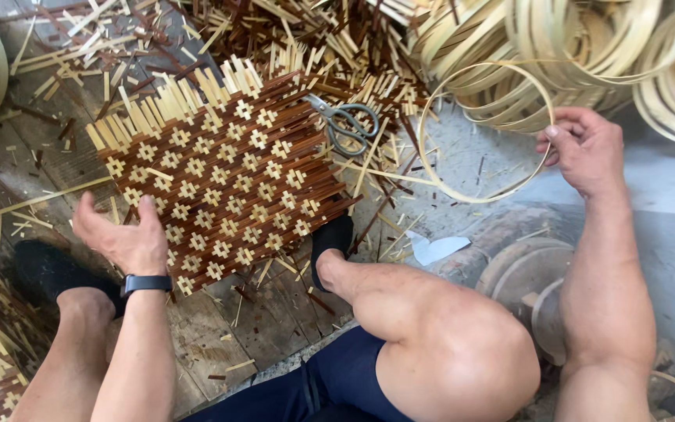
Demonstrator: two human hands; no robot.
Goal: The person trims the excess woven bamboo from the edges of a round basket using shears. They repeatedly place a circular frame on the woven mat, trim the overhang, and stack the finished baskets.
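— How is the woven mat (224, 168) kept steady?
— It is pressed flat at its 7 o'clock edge by the left hand (123, 238), fingers spread.
— And the bamboo hoop (486, 133)?
— Pinched at 3 o'clock by the right hand (583, 148), apparently closed; best lowered level.

A single view comes from a camera worn on the person's head, looking steeply down and slightly forward over bare knees and forearms onto a wooden plank floor (275, 312). It sits close: the left hand (123, 238), the right hand (587, 148) and the square brown-and-pale woven bamboo mat (224, 172) fill most of the frame. No second view shares the scene.
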